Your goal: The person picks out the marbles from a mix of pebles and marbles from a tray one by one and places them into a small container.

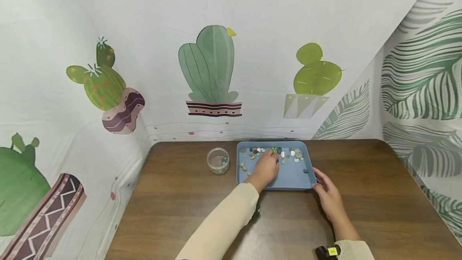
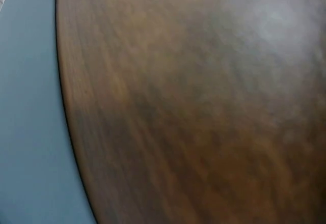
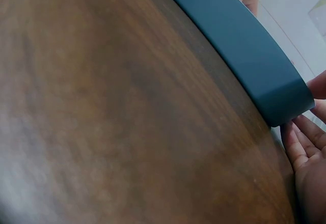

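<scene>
A shallow blue tray point(image 1: 292, 177) lies on the table with several small stones spread over its floor, mostly towards the back. My left hand point(image 1: 266, 167) reaches over the front rim into it, fingers bent down among the stones beside a patterned green piece point(image 1: 275, 149). Its fingertips are hidden, so I cannot tell whether they pinch a stone. At the front right corner my right hand point(image 1: 326, 193) grips the tray, thumb at the rim and fingers point(image 3: 300, 145) under the corner. A dark green stone point(image 1: 305, 171) lies near that hand. The left wrist view shows only the tray's wall point(image 2: 35, 107) and the table.
To the left of the tray stands a round clear container point(image 1: 218, 161) with a few green and blue pieces inside. The brown wooden table point(image 1: 180, 196) meets a cloth backdrop point(image 1: 267, 71) printed with cacti right behind the tray.
</scene>
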{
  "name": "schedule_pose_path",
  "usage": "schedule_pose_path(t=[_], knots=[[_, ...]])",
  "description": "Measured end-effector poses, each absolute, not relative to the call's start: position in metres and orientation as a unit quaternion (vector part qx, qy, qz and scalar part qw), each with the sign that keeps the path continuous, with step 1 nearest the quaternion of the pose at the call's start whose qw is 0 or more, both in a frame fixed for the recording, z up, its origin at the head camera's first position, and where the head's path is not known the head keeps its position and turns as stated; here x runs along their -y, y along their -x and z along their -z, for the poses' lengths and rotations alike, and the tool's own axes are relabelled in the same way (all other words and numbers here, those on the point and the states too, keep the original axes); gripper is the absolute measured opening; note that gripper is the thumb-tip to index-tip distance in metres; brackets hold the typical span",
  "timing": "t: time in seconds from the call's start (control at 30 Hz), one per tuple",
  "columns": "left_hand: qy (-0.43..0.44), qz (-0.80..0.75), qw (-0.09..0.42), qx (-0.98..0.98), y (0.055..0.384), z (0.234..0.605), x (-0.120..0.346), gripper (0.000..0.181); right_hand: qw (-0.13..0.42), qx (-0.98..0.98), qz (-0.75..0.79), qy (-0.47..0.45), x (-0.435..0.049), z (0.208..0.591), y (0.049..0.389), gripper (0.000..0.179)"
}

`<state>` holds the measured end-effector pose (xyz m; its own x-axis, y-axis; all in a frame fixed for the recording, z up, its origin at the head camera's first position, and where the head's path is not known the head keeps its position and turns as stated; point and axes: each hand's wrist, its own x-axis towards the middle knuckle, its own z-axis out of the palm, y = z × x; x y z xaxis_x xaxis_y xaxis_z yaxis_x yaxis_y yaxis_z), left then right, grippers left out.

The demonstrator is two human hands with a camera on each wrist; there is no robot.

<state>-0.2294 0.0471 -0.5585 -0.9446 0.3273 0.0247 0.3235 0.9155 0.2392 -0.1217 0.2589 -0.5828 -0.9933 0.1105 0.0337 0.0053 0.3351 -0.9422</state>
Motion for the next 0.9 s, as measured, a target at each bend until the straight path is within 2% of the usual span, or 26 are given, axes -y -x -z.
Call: schedule_pose_path(t=[0.33, 0.6, 0.9], knots=[[-0.171, -0.146, -0.014, -0.974, 0.228, 0.56, -0.045, 0.03, 0.049, 0.815, -0.576, 0.032, -0.258, 0.581, 0.121, 0.049], [-0.176, -0.227, -0.071, -0.955, 0.221, 0.55, -0.039, 0.023, 0.055, 0.811, -0.581, 0.028, -0.258, 0.584, 0.122, 0.049], [-0.142, -0.383, -0.138, -0.902, 0.211, 0.548, -0.024, 0.016, 0.05, 0.811, -0.582, 0.027, -0.258, 0.582, 0.121, 0.049]])
